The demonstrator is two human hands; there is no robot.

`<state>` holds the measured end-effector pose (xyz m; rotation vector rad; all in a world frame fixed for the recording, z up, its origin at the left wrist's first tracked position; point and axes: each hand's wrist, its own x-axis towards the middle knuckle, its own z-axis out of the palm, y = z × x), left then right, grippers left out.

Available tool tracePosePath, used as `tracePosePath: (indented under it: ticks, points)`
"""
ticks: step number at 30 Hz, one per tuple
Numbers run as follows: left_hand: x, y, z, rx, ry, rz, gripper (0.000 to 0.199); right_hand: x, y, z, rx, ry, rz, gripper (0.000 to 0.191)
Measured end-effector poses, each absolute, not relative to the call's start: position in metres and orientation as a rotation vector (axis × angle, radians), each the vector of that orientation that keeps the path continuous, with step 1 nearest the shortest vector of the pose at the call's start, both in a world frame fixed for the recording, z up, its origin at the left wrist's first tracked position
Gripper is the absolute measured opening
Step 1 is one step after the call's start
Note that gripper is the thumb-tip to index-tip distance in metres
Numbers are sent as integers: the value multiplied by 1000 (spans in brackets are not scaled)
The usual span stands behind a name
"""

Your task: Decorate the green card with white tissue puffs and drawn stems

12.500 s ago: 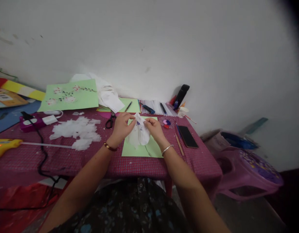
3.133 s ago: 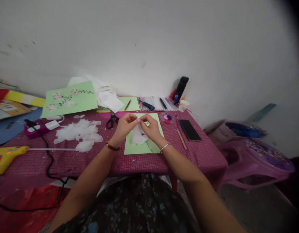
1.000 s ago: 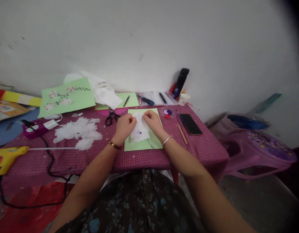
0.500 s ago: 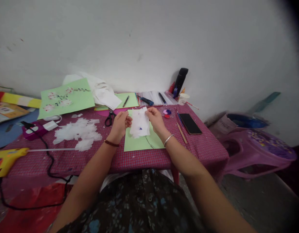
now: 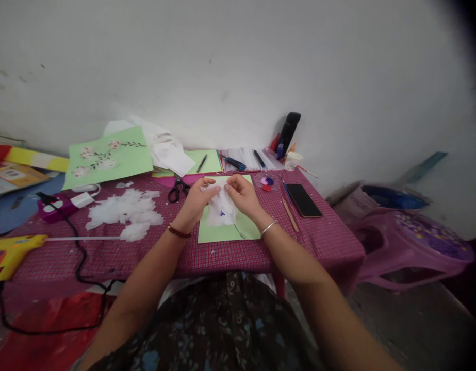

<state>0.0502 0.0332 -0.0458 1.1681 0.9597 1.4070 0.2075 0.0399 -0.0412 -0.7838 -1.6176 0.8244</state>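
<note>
Sitting between left hand (image 5: 196, 200) and right hand (image 5: 243, 197), white tissue (image 5: 221, 210) touches both.

Glue gun (image 5: 14, 253) cut off at left; white tissue (image 5: 221, 212) partly hidden by fingers (image 5: 236, 184).

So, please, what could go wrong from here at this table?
The white paper may tear if the left hand and right hand pull it too hard. If its purple mark is wet, it could smear onto the green sheet below. The left forearm might catch the nearby black cable and drag the glue gun.
</note>
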Motion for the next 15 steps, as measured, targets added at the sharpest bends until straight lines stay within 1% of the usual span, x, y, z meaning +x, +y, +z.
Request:
tracePosePath:
  ticks: [4, 7, 9, 12, 13, 15]
  points:
    - [46, 31, -42, 1502, 1162, 1748, 32, 208, 43, -42, -763, -1443, 653, 13]
    - [42, 29, -40, 1702, 1347, 1955, 33, 209, 51, -47, -914, -1379, 728, 10]
    - [41, 28, -41, 1805, 1399, 1922, 32, 209, 57, -53, -1056, -1454, 877, 7]
    - [43, 30, -47, 1829, 1409, 1729, 30, 211, 65, -62, -1150, -1581, 1036, 9]
    - [44, 32, -49, 1804, 1401, 1672, 29, 211, 66, -64, -1156, -1600, 1045, 11]
    - [48, 35, -52, 1729, 1346, 1585, 28, 213, 68, -67, -1172, -1631, 1042, 23]
